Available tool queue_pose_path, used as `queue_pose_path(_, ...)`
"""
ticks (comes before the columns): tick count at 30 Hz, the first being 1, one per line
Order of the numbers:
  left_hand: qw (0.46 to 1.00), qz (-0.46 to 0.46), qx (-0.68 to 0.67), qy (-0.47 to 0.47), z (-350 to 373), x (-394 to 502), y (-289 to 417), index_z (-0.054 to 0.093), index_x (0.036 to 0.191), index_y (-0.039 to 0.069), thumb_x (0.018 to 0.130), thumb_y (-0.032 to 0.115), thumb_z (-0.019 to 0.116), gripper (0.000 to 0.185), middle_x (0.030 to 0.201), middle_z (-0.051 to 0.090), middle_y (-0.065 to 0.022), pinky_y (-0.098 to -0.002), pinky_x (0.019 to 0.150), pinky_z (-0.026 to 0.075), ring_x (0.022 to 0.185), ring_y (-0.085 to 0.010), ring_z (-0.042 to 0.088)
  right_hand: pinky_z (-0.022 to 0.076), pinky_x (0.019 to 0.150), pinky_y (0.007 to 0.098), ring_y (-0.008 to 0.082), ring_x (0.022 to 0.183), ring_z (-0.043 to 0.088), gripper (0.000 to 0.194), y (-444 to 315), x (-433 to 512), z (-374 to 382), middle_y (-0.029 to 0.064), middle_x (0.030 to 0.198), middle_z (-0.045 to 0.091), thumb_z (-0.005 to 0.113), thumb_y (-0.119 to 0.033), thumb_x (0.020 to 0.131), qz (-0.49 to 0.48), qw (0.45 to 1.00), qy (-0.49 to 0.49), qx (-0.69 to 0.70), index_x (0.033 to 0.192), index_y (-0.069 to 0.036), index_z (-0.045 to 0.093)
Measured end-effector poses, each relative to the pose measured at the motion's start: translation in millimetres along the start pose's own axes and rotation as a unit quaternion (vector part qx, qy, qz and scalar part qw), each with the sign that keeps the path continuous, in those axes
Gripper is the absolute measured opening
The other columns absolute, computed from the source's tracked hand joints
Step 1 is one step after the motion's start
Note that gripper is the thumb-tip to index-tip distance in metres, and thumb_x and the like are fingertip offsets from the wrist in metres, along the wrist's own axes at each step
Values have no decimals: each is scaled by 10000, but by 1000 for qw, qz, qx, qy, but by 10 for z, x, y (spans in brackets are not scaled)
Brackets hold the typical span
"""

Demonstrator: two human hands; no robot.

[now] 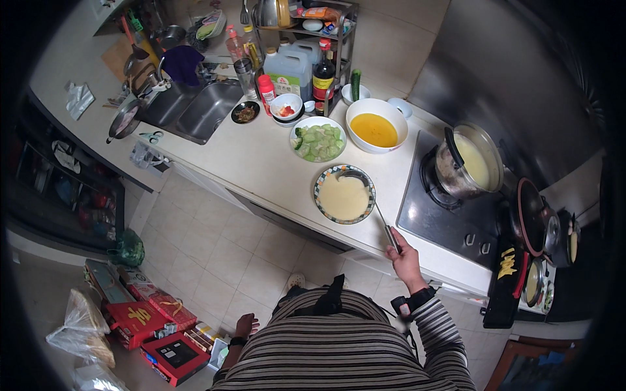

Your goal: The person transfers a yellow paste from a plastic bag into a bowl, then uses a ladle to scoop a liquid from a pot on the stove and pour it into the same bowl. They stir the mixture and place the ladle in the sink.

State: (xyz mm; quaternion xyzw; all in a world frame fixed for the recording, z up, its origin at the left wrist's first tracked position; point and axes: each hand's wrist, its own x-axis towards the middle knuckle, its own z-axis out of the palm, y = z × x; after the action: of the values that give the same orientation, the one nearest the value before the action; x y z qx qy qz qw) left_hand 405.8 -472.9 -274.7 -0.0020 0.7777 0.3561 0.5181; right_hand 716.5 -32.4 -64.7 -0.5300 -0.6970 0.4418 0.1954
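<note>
My right hand (405,260) grips the handle of a metal ladle (390,234), whose bowl rests in pale yellow liquid at the back of a checkered-rim bowl (318,200). That bowl stands on the white countertop. My left hand (247,325) hangs low at my side, away from the counter; its fingers look loosely apart with nothing in them. Behind the checkered bowl are a plate of sliced green vegetable with broccoli (318,141) and a white bowl of orange-yellow liquid (374,129). A pot (469,161) of pale liquid stands on the stove to the right.
A black gas cooktop (442,229) borders the counter's right part. A double sink (210,110), a small dark dish (245,112) and scissors (152,137) lie leftward. Bottles and a metal rack (345,63) line the wall. Red boxes (137,320) stand at the lower left.
</note>
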Motion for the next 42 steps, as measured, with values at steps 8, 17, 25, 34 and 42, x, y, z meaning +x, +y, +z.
queue_pose_path(8,1000,6,-21,-4,13,5,71,507,1142,86,902,338,496,348,924,629,-69,-321,563,482,743,-170,625,492,693,255,106,686,623,508,-1,-283,-205,105,809,676,584,-63,861,12,1000,-23,-15,1340,-191,470)
queue_pose_path(17,998,39,51,-15,19,-18,167,500,1170,80,901,359,500,387,953,631,-76,-329,600,496,781,-181,628,494,729,265,128,735,626,508,93,-424,-299,82,996,654,580,-26,859,36,992,-110,51,1336,-165,471)
queue_pose_path(25,1000,-7,23,0,65,-128,331,502,1177,81,902,358,497,390,972,632,-80,-335,631,495,800,-181,627,509,725,344,322,754,626,508,69,-447,-407,161,982,644,615,-69,819,-150,979,-41,-132,1296,-201,501)
queue_pose_path(34,996,40,74,-4,25,-119,131,506,1185,66,903,352,493,401,969,638,-83,-321,598,500,785,-179,634,512,588,386,310,633,612,526,10,-504,-717,120,828,634,627,-59,782,-159,962,8,-222,1266,-239,525)
queue_pose_path(42,998,49,29,-1,48,-107,66,508,1169,72,903,346,499,382,961,640,-77,-311,586,496,775,-174,635,513,578,399,309,609,603,520,-52,-473,-547,99,780,613,625,-95,791,-168,957,-8,-237,1271,-262,515)
